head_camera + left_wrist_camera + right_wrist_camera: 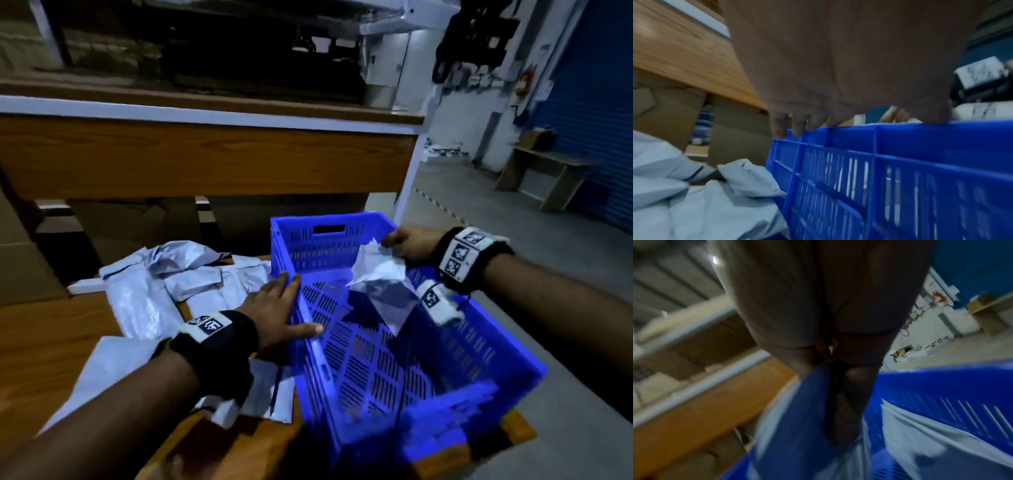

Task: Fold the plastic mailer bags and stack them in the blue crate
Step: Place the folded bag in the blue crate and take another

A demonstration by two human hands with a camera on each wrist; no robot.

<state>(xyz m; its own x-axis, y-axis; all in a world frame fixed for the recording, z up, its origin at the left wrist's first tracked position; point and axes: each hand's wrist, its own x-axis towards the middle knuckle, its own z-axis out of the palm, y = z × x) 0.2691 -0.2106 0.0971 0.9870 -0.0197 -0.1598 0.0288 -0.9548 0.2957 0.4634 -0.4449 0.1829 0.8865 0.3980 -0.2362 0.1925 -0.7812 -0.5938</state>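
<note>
Fingers of the right hand (409,244) pinch a crumpled white plastic mailer bag (380,284), which hangs over the inside of the perforated blue plastic crate (462,363) at centre right of the head view. At lower centre, the left hand (277,308) lies flat with straight fingers on the crate's near-left rim. To the left of the crate, a loose heap of white mailer bags (178,291) covers the brown wooden table (51,342).
</note>
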